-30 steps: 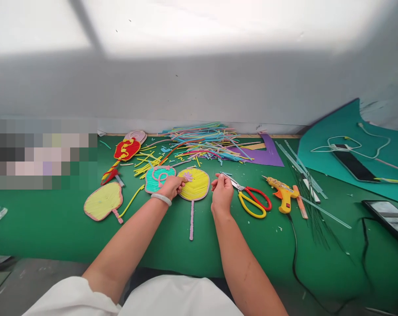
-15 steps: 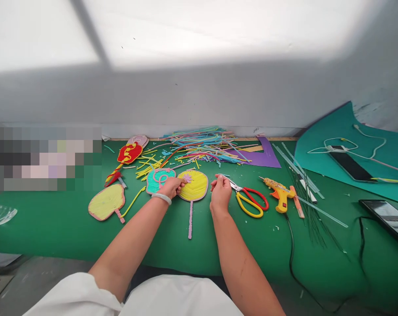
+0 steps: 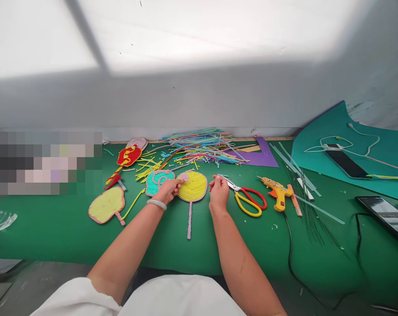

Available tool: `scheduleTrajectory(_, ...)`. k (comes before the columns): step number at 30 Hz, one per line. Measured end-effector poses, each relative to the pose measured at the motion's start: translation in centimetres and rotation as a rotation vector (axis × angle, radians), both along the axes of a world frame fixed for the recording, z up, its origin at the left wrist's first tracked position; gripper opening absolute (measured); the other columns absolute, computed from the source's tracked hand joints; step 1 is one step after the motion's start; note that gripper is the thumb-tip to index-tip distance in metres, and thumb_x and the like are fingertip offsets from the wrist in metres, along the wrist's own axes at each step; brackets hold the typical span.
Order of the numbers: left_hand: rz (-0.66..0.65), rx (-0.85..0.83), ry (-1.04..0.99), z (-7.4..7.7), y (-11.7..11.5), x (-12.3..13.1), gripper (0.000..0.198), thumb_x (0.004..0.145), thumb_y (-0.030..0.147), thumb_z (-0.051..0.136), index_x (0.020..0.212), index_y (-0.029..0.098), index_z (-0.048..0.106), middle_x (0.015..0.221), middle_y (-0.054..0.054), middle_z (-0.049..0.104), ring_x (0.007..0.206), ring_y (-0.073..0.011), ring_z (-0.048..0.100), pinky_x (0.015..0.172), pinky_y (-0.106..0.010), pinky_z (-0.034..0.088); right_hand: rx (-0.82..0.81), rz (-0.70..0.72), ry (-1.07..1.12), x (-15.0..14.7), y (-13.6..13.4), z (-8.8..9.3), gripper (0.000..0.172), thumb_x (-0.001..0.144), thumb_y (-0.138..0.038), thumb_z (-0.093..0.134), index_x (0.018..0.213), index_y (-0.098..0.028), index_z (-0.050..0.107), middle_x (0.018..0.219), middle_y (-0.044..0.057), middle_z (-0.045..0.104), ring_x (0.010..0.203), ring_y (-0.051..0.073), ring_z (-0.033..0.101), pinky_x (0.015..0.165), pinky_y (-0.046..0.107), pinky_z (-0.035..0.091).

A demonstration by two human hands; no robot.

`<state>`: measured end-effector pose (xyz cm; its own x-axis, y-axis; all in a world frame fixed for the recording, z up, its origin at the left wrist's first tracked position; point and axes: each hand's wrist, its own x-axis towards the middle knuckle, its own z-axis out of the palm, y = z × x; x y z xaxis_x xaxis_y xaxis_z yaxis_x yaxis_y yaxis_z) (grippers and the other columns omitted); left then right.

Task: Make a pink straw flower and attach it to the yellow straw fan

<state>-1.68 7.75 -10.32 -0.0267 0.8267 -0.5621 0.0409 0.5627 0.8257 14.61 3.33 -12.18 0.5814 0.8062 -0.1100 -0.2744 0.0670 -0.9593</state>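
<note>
A yellow fan-shaped piece [image 3: 194, 186] with a pink rim and pink handle lies on the green table [image 3: 54, 228]. My left hand [image 3: 168, 189], with a pale bangle on the wrist, rests on the fan's left edge and its fingers pinch a small pink flower shape [image 3: 184, 177] on it. My right hand [image 3: 218, 193] hovers just right of the fan, fingers curled together around something too small to name. Red-and-yellow scissors [image 3: 248, 200] lie right beside that hand.
A teal fan [image 3: 155, 180], a pale yellow fan [image 3: 106, 204] and a red ornament [image 3: 128, 156] lie left. Coloured strips [image 3: 199, 147] are heaped at the back. A yellow glue gun [image 3: 277, 191], glue sticks [image 3: 297, 169], purple paper [image 3: 263, 156] and two phones [image 3: 345, 160] [image 3: 385, 213] lie right.
The view has shifted slightly. Both hands stay at the yellow fan, the left fingers still on the pink flower; the right hand has barely moved.
</note>
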Motion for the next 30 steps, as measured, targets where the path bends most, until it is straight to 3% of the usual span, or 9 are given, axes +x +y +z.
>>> scheduleTrajectory(3, -0.011, 0.096, 0.006, 0.7, -1.8, -0.4, 0.035, 0.093, 0.034, 0.059, 0.123, 0.016, 0.057, 0.122, -0.010, 0.060, 0.102, -0.0222, 0.063, 0.085, -0.043, 0.055, 0.009, 0.108, 0.003, -0.5, -0.2, 0.4, 0.045, 0.081, -0.062, 0.053, 0.088, -0.019, 0.063, 0.063, -0.003, 0.055, 0.054, 0.011, 0.047, 0.053, 0.024, 0.038)
scheduleTrajectory(5, -0.023, 0.162, 0.007, 1.2, -3.4, -0.5, 0.029, 0.094, 0.035, 0.059, 0.115, 0.014, 0.059, 0.105, -0.006, 0.065, 0.083, -0.0160, 0.065, 0.071, -0.033, 0.057, 0.021, 0.212, -0.003, -1.0, -0.4, 0.7, 0.048, 0.078, -0.064, 0.057, 0.086, -0.018, 0.067, 0.065, -0.002, 0.058, 0.056, 0.011, 0.050, 0.054, 0.024, 0.040)
scheduleTrajectory(7, -0.039, 0.225, -0.004, 1.6, -4.8, -0.4, 0.025, 0.089, 0.035, 0.063, 0.100, 0.012, 0.062, 0.066, 0.000, 0.063, 0.045, -0.0081, 0.052, 0.043, -0.019, 0.041, 0.034, 0.318, -0.010, -1.6, -0.7, 0.9, 0.051, 0.075, -0.066, 0.059, 0.085, -0.017, 0.070, 0.068, 0.000, 0.062, 0.058, 0.012, 0.054, 0.055, 0.024, 0.042)
scheduleTrajectory(10, -0.070, 0.298, -0.036, 1.7, -6.1, 0.0, 0.029, 0.080, 0.041, 0.069, 0.087, 0.015, 0.060, 0.043, 0.007, 0.052, 0.028, -0.0047, 0.034, 0.032, -0.017, 0.021, 0.050, 0.432, -0.019, -2.3, -1.1, 1.3, 0.054, 0.073, -0.069, 0.061, 0.086, -0.017, 0.072, 0.070, 0.001, 0.065, 0.060, 0.013, 0.058, 0.056, 0.025, 0.044)
scheduleTrajectory(19, -0.121, 0.291, -0.089, 1.2, -6.8, -0.1, 0.039, 0.072, 0.053, 0.071, 0.080, 0.018, 0.057, 0.038, 0.006, 0.054, 0.023, -0.0059, 0.034, 0.028, -0.018, 0.019, -0.003, 0.541, -0.014, -3.1, -1.8, 1.7, 0.039, 0.065, -0.057, 0.076, 0.077, -0.020, 0.070, 0.075, 0.000, 0.069, 0.063, 0.013, 0.058, 0.060, 0.026, 0.048)
scheduleTrajectory(30, -0.129, 0.223, -0.123, 2.1, -7.6, -0.9, 0.036, 0.074, 0.052, 0.071, 0.077, 0.018, 0.060, 0.039, 0.004, 0.057, 0.024, -0.0063, 0.038, 0.029, -0.017, 0.023, -0.076, 0.540, 0.048, -3.6, -2.7, 2.8, 0.032, 0.067, -0.050, 0.079, 0.073, -0.020, 0.069, 0.070, -0.001, 0.065, 0.066, 0.013, 0.056, 0.063, 0.027, 0.047)
